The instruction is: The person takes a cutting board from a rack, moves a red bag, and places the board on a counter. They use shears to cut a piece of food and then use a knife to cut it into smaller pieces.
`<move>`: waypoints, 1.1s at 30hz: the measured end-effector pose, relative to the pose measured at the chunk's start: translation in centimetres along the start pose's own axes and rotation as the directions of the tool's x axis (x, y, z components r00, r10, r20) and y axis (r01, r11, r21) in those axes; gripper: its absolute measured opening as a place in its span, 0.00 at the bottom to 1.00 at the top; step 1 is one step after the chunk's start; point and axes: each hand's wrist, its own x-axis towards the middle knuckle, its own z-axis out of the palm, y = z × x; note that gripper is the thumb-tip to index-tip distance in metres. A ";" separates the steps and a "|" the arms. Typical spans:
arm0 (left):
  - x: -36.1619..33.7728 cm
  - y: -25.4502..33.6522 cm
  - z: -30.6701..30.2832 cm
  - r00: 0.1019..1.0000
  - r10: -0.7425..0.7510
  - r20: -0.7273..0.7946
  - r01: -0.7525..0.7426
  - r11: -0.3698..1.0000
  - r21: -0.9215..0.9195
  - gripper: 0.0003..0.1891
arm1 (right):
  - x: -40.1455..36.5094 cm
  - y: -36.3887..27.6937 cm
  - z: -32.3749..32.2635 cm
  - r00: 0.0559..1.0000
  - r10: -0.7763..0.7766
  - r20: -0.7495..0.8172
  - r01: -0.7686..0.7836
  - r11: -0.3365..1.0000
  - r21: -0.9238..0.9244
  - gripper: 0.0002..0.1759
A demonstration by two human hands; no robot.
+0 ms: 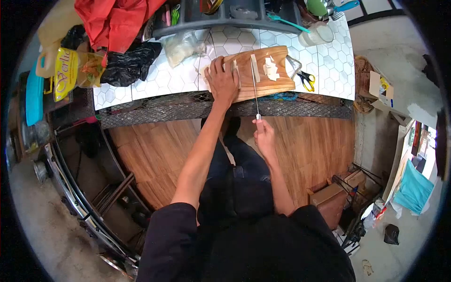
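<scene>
A wooden cutting board (277, 85) lies on the white hexagon-tiled counter. My left hand (221, 81) rests on the board's left end with its fingers apart, over pale pieces that show at its edges; whether it grips one is hidden. My right hand (264, 133) is wrapped round the handle of a long knife (256, 96), whose blade points away from me across the board. Beside the blade lies a pale strip (255, 67), and to its right are several pale cut pieces (270, 69).
Yellow-handled scissors (307, 81) lie right of the board. Behind it are a clear plastic bag (181, 48), a grey tray (188, 27) and a ribbed cup (318, 35). A black bag (129, 66) and red cloth (115, 23) are at the left. Dark mesh (164, 109) runs along the front edge.
</scene>
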 end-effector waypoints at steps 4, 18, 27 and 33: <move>0.4 0.2 -0.3 0.999 -0.019 0.032 0.019 1.000 -0.011 0.21 | 0.1 -0.4 -0.4 0.996 0.077 0.043 -0.080 0.995 0.066 0.21; -0.3 0.5 -0.2 0.986 -0.152 -0.066 0.146 0.986 -0.080 0.17 | 0.8 -1.9 -0.2 0.998 -0.036 0.043 0.038 0.998 -0.043 0.22; -0.2 0.2 0.1 0.988 -0.127 -0.089 0.121 0.991 -0.063 0.17 | 0.8 -1.8 0.5 0.992 0.003 0.130 0.013 0.992 -0.126 0.25; -0.1 0.0 0.2 0.990 -0.113 -0.083 0.107 0.991 -0.076 0.16 | 0.5 -2.1 0.6 0.993 0.030 0.117 -0.015 0.991 -0.132 0.26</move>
